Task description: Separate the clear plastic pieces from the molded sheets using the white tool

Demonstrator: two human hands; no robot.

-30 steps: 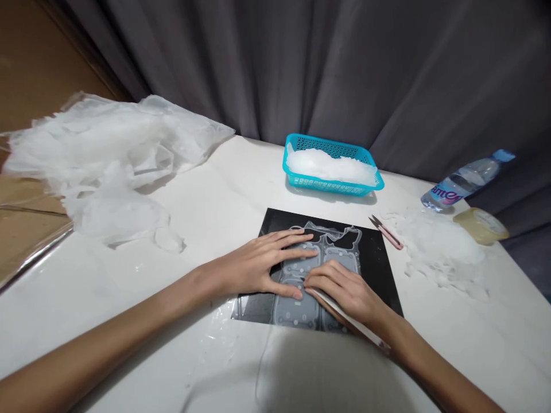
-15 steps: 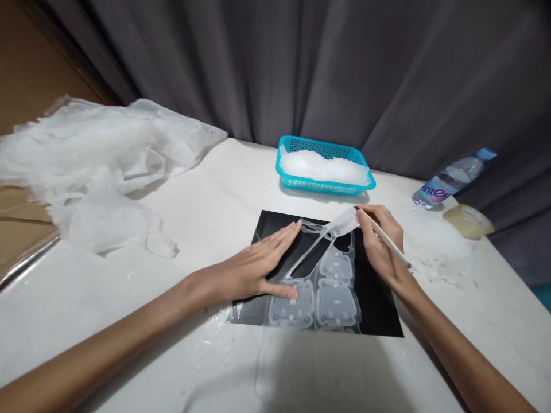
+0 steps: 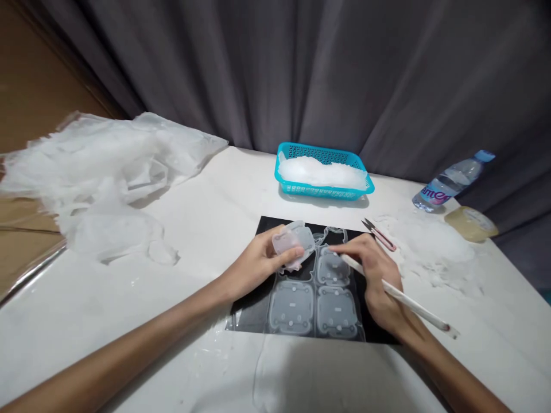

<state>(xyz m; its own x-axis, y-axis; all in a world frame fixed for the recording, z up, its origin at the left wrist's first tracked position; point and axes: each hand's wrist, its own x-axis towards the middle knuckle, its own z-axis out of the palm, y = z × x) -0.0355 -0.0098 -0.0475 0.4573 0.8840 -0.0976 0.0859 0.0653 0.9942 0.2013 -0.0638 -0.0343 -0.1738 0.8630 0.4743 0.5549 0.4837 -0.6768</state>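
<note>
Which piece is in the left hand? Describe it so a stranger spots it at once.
Find the black mat on the white table. Above its far left part, the left hand holds a translucent, rounded piece. It alone is lifted; three similar pieces lie flat.

The back of the scene is filled by a dark grey curtain [image 3: 241, 69], gathered in deep folds and reaching down behind the surface [image 3: 206, 223]. The surface is finished in white; light is reflected from it in small glints, and a soft, broad shadow [image 3: 318, 381] is cast over its near part. At the upper left, a brown panel [image 3: 38, 74] is seen beside the curtain, dimly lit. On the right, the curtain is sunk in deeper shade.
</note>
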